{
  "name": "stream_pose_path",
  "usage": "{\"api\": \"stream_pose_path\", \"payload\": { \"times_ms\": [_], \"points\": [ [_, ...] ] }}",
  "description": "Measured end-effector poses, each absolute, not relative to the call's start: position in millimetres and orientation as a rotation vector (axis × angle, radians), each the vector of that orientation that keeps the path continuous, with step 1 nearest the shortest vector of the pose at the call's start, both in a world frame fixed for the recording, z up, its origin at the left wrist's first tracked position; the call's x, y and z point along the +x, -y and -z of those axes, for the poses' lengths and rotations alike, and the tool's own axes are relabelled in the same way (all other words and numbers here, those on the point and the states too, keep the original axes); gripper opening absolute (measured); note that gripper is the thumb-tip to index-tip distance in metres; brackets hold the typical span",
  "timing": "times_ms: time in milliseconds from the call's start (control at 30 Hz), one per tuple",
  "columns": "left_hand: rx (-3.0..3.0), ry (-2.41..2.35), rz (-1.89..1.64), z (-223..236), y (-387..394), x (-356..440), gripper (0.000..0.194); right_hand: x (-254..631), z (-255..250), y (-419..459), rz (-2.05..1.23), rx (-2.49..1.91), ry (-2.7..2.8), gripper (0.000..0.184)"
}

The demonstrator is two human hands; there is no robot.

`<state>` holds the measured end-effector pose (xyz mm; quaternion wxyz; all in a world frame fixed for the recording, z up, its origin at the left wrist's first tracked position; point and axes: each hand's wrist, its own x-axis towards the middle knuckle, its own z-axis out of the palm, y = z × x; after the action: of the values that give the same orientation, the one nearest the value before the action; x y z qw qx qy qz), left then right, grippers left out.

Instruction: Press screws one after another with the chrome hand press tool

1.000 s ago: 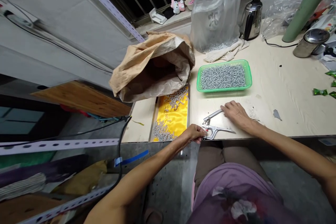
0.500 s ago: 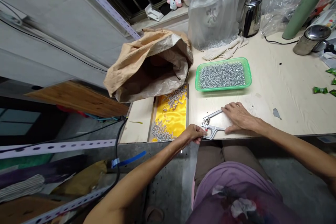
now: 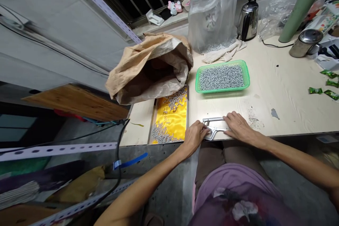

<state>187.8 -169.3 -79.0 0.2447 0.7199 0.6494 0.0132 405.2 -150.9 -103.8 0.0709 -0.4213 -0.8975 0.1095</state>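
Observation:
A pair of spring-loaded metal hand pliers [image 3: 215, 131] lies at the table's front edge, its two handles pointing right. My right hand [image 3: 237, 127] is closed around the handle ends, fingers over the upper handle and thumb at the lower one. At the head of the pliers, my left hand [image 3: 195, 135] has its fingertips pinched together; whatever they hold is hidden. Beside my left hand a yellow cloth [image 3: 172, 114] lines a shallow recess, with small silver metal pins [image 3: 162, 133] scattered in two heaps. Beyond the pliers sits a green plastic basket [image 3: 222, 91] full of similar pins.
A large brown paper sack [image 3: 148, 70] gapes open behind the yellow cloth. Farther back stand a clear plastic bag [image 3: 213, 14], a white cloth [image 3: 225, 54], a steel kettle [image 3: 249, 21] and a green flask [image 3: 302, 10]. Several green-wrapped sweets [image 3: 315, 90] lie at right.
My right hand has squeezed the pliers, and their handles are closer together. My left hand has shifted up slightly and covers more of the pliers' head. The camera view has moved a little.

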Motion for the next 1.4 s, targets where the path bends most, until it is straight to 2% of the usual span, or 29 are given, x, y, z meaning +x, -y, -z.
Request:
{"api": "stream_pose_path", "payload": {
  "times_ms": [67, 167, 367, 467, 667, 833, 1033, 1167, 1267, 1333, 1400],
  "points": [
    [2.234, -1.565, -0.084, 84.7, 168.0, 197.3, 0.021, 403.9, 103.9, 154.4, -0.317, -1.281, 2.688, 0.032],
    [2.452, -1.282, -0.101, 99.4, 158.2, 209.4, 0.043, 402.5, 103.1, 157.9, -0.309, -1.313, 2.672, 0.028],
    [2.546, -1.095, 0.065, 109.1, 136.7, 213.4, 0.052, 400.0, 99.2, 164.4, -0.317, -1.398, 2.625, 0.045],
    [2.574, -1.04, 0.158, 101.5, 133.3, 214.0, 0.046, 391.7, 99.9, 170.9, -0.194, -1.542, 2.636, 0.039],
    [2.565, -1.043, 0.205, 99.5, 136.7, 215.4, 0.027, 378.7, 106.1, 178.8, -0.124, -1.557, 2.682, 0.008],
    [2.569, -1.07, 0.241, 102.5, 140.1, 215.8, 0.016, 378.0, 112.4, 181.2, -0.108, -1.497, 2.666, 0.02],
    [2.583, -1.113, 0.166, 103.1, 143.2, 214.7, 0.02, 386.0, 112.1, 177.1, -0.112, -1.458, 2.632, 0.009],
    [2.586, -1.188, -0.119, 118.9, 148.7, 209.2, 0.035, 402.5, 101.2, 154.4, -0.223, -1.371, 2.692, 0.037],
    [2.588, -1.226, -0.318, 131.1, 155.8, 211.7, 0.029, 411.8, 95.8, 128.4, -0.269, -1.405, 2.728, 0.026],
    [2.589, -1.244, -0.357, 134.7, 160.2, 218.8, 0.029, 413.4, 94.9, 109.9, -0.26, -1.485, 2.73, 0.018],
    [2.588, -1.271, -0.331, 135.3, 163.2, 228.4, 0.029, 411.4, 95.1, 92.8, -0.236, -1.551, 2.715, 0.017]
  ]
}}
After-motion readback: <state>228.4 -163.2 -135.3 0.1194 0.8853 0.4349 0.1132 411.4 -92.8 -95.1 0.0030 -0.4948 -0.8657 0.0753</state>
